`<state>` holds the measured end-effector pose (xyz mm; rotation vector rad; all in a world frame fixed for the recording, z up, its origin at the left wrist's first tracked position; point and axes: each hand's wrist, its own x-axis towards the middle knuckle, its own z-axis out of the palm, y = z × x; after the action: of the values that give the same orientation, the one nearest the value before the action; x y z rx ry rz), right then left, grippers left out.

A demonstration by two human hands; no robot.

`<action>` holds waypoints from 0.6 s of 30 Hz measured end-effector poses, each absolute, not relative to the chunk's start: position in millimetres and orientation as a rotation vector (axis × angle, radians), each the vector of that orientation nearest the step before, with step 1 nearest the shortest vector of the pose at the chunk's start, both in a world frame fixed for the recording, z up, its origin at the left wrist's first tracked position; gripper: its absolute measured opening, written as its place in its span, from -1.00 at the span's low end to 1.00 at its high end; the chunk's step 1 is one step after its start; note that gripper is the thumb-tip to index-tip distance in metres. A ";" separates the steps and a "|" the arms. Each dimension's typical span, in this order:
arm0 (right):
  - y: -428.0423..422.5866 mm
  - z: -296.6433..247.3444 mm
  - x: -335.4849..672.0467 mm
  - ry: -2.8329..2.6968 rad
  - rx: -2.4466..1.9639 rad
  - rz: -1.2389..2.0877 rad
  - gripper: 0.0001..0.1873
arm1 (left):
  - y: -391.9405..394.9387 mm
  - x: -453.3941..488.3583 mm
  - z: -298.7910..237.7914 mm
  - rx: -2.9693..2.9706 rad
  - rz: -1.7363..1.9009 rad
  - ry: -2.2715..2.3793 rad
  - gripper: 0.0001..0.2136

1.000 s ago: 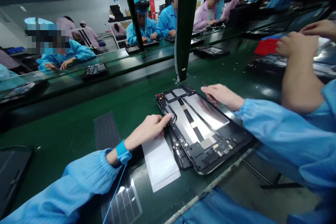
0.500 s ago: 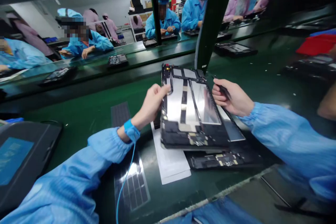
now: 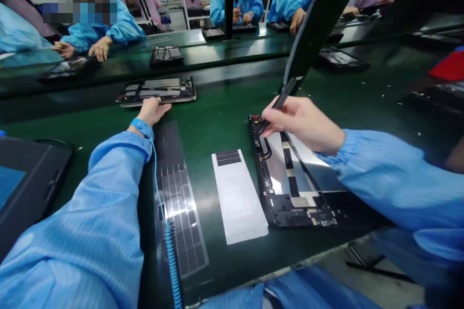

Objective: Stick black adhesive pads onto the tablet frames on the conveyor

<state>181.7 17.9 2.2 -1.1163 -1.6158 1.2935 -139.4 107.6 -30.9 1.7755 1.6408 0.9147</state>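
Observation:
My left hand (image 3: pixel 154 110) reaches to the far side of the bench and grips the near edge of an opened tablet (image 3: pixel 155 89), its metal battery area facing up. A wristband with a blue coiled cord circles that wrist. Closed around slim black tweezers (image 3: pixel 287 92), my right hand (image 3: pixel 302 120) hovers over the upper left part of a second opened tablet (image 3: pixel 271 169). That tablet lies in front of me with silver panels and black flex strips showing. The hand hides some of it, and the tweezers' tips are hard to make out.
White backing paper (image 3: pixel 241 203) with black strips lies left of the near tablet. Beside it is a clear sheet (image 3: pixel 181 212) of dark rectangles. A dark grey case (image 3: pixel 32 169) stands at left. A slanted green post (image 3: pixel 319 24) rises ahead; co-workers sit across the line.
The tablet in my left hand has moved away to the far left side of the bench. My right hand has come over the near tablet, which is now uncovered, with its tool.

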 end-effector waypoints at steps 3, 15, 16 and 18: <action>6.3 -12.5 169.6 -1.932 -1.053 1.143 -0.73 | 100.2 -135.7 -22.1 1.782 0.880 1.658 -0.74; -3.8 -37.5 165.6 -2.135 -1.003 1.027 -0.83 | 34.1 -18.2 -19.3 2.233 -0.222 0.982 -0.87; -3.4 -37.6 166.0 -2.133 -1.011 1.025 -0.83 | 33.5 -18.5 -19.4 2.235 -0.231 1.001 -0.86; -2.2 -37.8 166.2 -2.141 -1.031 0.991 -0.83 | 33.5 -19.2 -18.6 2.238 -0.247 1.025 -0.86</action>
<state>166.2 -2.2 -37.8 -1.0314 -2.1408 0.9914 -19.2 33.5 -18.6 2.2382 1.0252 -0.2468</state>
